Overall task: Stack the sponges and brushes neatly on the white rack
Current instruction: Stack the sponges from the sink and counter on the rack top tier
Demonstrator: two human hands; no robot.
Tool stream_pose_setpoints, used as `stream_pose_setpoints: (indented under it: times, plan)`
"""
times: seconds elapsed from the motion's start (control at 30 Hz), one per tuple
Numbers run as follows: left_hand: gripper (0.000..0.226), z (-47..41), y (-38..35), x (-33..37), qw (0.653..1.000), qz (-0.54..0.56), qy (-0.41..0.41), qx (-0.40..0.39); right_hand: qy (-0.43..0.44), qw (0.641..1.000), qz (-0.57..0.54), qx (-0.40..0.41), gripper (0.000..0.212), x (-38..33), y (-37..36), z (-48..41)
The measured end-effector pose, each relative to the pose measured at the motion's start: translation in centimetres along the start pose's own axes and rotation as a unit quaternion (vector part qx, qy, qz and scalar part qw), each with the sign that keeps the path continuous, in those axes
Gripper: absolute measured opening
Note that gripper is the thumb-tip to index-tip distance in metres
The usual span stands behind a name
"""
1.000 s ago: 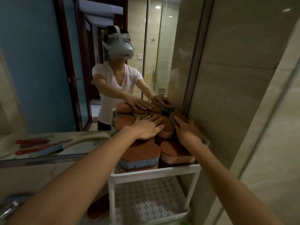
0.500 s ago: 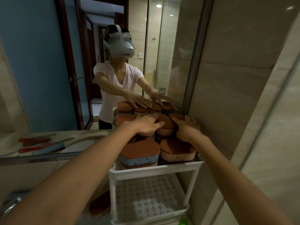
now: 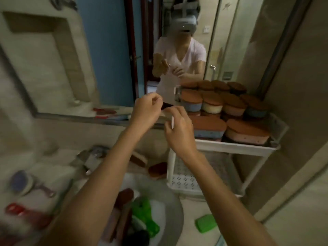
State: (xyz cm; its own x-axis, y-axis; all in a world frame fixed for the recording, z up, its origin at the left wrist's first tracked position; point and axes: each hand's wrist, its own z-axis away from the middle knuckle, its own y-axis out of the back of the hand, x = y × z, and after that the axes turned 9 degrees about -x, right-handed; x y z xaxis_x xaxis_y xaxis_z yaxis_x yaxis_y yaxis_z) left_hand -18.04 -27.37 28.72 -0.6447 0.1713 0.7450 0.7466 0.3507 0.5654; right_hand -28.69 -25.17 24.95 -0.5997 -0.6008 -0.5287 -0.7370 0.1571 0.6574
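Motion blur: left hand (image 3: 145, 110) pinches an unidentifiable dark bit (image 3: 166, 106), curled right hand (image 3: 179, 130) touching it, grip unclear; sponges (image 3: 209, 124) crowd the rack (image 3: 236, 147) top.

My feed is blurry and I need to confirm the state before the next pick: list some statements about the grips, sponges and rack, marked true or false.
1. Sponges are stacked on the top shelf of the white rack. True.
2. The left grip and right grip rest on the sponges. False: both are raised left of the rack, off the sponges.
3. A green item lies in the sink. True.
4. The green box sits on the rack's lower shelf. False: it lies on the counter beside the sink.
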Motion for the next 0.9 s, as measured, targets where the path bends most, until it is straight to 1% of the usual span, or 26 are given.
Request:
stream_pose_setpoints:
  times: [0.03,0.1,0.2,0.23,0.33,0.4,0.47,0.53,0.6,0.67,0.73,0.77,0.83,0.9]
  plan:
    - [0.024,1.5,1.0,-2.2,0.999,0.012,0.028,0.012,0.004,0.999,-0.026,-0.025,0.034,-0.9,-2.4,0.9]
    - [0.026,4.5,2.1,-7.2,0.995,0.023,0.096,0.01,-0.007,0.994,-0.062,-0.085,0.033,-2.3,-7.0,2.8]
    - [0.038,8.9,3.4,-15.0,0.978,0.027,0.207,-0.017,-0.044,0.977,-0.069,-0.198,0.034,-3.7,-14.1,5.1]
    - [0.039,10.1,3.8,-17.6,0.97,0.024,0.239,-0.031,-0.059,0.968,-0.07,-0.235,0.035,-4.0,-16.3,5.7]
    - [0.028,13.0,5.3,-24.2,0.942,-0.029,0.327,-0.071,-0.099,0.931,-0.042,-0.35,0.036,-4.0,-22.4,7.1]
    - [0.025,14.4,6.9,-28.3,0.927,-0.058,0.359,-0.091,-0.114,0.899,-0.017,-0.422,0.034,-4.2,-26.2,7.7]
    - [0.022,15.1,9.1,-31.4,0.911,-0.065,0.397,-0.092,-0.12,0.875,-0.007,-0.469,0.033,-5.1,-29.4,8.1]
    - [0.025,15.0,11.6,-34.8,0.896,-0.076,0.433,-0.06,-0.114,0.858,-0.008,-0.5,0.033,-6.6,-32.7,8.0]
    - [0.03,14.3,14.1,-38.1,0.89,-0.095,0.445,-0.007,-0.113,0.848,-0.015,-0.517,0.031,-8.3,-35.4,7.6]
    - [0.045,13.4,16.6,-41.1,0.87,-0.109,0.48,0.023,-0.115,0.84,-0.023,-0.531,0.029,-10.1,-37.9,6.8]
    - [0.065,12.5,18.5,-43.6,0.85,-0.1,0.517,0.0,-0.11,0.835,-0.017,-0.539,0.028,-11.3,-39.9,6.0]
    - [0.071,12.1,19.0,-44.7,0.845,-0.093,0.527,-0.017,-0.102,0.836,-0.01,-0.539,0.028,-11.7,-40.5,5.5]
    - [0.075,11.0,19.7,-47.3,0.841,-0.09,0.532,-0.036,-0.098,0.843,0.008,-0.529,0.025,-12.3,-42.1,4.2]
    - [0.076,9.8,19.8,-49.0,0.838,-0.079,0.539,-0.036,-0.101,0.853,0.018,-0.512,0.025,-12.7,-43.3,2.8]
